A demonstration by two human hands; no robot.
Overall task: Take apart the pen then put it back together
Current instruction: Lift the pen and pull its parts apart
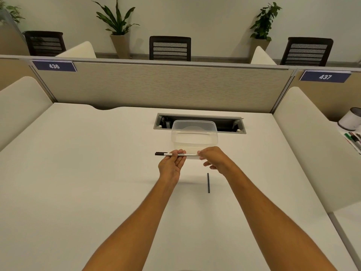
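Note:
A white pen (190, 154) with a black cap at its left end is held level above the white desk (78, 173). My left hand (172, 165) pinches the barrel near the capped end, palm up. My right hand (213, 158) grips the barrel's right end, which its fingers hide. A thin black rod-like pen part (208, 182) lies loose on the desk just below my right hand, pointing toward me.
A clear plastic container (194, 134) stands just behind the pen, in front of a cable slot (199, 124) in the desk. Cream side dividers flank the desk. At the far right are a white cup (350, 118) and several markers (353, 138).

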